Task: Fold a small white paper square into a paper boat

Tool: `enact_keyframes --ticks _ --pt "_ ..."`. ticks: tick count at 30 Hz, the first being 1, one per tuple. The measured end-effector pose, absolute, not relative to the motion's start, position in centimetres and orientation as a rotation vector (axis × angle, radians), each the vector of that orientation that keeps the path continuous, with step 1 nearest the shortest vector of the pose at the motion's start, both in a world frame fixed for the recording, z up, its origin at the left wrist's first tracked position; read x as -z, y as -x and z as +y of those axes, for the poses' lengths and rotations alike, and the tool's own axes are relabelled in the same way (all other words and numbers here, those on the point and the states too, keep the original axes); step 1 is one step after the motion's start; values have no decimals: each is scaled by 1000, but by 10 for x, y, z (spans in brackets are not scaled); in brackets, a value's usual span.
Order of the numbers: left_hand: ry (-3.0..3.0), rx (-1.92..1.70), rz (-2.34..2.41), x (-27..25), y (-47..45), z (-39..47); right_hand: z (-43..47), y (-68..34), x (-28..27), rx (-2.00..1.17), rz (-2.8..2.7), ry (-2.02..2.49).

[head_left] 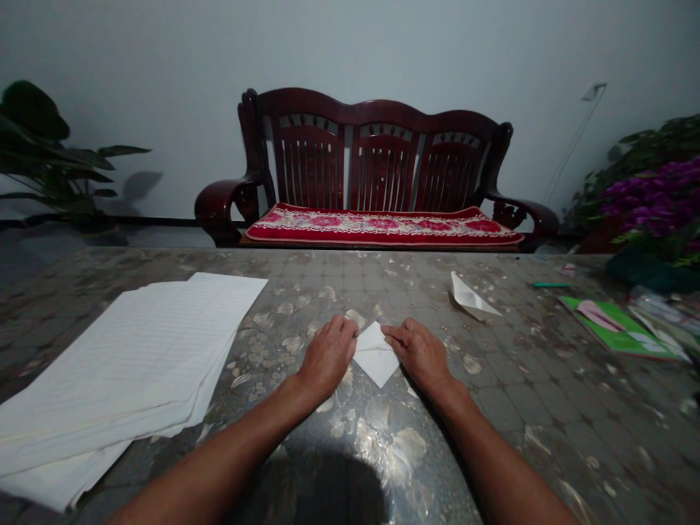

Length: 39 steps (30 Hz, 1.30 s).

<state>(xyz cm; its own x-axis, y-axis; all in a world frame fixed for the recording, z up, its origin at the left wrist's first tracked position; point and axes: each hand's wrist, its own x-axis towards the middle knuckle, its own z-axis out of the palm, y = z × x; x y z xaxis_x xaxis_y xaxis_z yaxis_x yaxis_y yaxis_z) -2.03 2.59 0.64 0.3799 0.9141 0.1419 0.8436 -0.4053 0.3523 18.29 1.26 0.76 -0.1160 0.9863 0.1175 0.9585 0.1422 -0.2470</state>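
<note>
A small folded piece of white paper (378, 363) lies on the table as a diamond, one corner toward me and a crease across its upper part. My left hand (330, 354) is closed with curled fingers at its left corner. On the opposite side, my right hand (420, 351) pinches the upper right edge, index finger reaching over the paper. The undersides of both hands are hidden. A folded paper boat (471, 297) rests farther back to the right, apart from my hands.
Lined white paper sheets (136, 350) are stacked at the left on the patterned table (306, 467). At the right are a green pen (552, 285), a green booklet (593, 321) and purple flowers (656, 197). A dark wooden bench (383, 113) stands beyond the table.
</note>
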Motion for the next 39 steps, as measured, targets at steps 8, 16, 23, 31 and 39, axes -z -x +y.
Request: enact_keyframes --ticks 8,16,23,31,39 --pt "-2504 -224 1683 -10 13 29 12 -183 -8 -98 -2216 1916" --pt "-2775 -466 1381 -1 10 26 11 -181 -6 -67 -2205 1936" --pt "-2772 -436 1117 16 19 20 11 -181 -6 -60 -2215 1917" --pt "-2806 -278 1116 12 23 13 12 -182 -9 -129 -2195 1916" --pt "-2781 -312 1152 14 21 10 0 -171 -16 -99 -2139 2007"
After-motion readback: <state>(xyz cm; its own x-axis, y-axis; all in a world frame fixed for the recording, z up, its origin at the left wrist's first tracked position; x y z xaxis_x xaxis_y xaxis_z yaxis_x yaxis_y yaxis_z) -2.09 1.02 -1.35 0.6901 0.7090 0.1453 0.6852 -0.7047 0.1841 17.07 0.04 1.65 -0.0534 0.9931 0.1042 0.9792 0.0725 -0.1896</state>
